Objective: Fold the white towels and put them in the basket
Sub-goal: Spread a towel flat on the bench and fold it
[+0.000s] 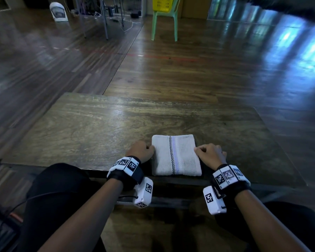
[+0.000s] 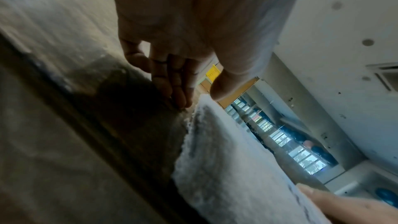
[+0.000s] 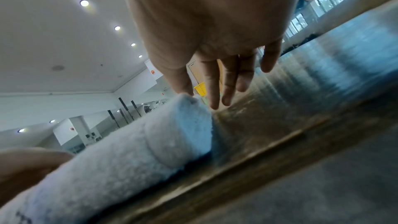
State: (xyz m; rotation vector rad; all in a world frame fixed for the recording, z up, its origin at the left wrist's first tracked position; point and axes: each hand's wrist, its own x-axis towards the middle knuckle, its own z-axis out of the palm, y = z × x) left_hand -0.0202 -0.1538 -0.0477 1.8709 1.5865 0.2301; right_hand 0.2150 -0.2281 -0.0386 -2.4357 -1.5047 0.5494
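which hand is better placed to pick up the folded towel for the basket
Neither clearly: the left hand and right hand flank the towel evenly, fingertips at its side edges. A two-handed lift looks best. The yellow basket sits far ahead on a chair.

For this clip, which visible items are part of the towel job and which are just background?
Job:
- folded white towel on the wooden table
- left hand, at its left edge
- right hand, at its right edge
- yellow basket on the green chair

Background:
- white fan on the floor
- cables
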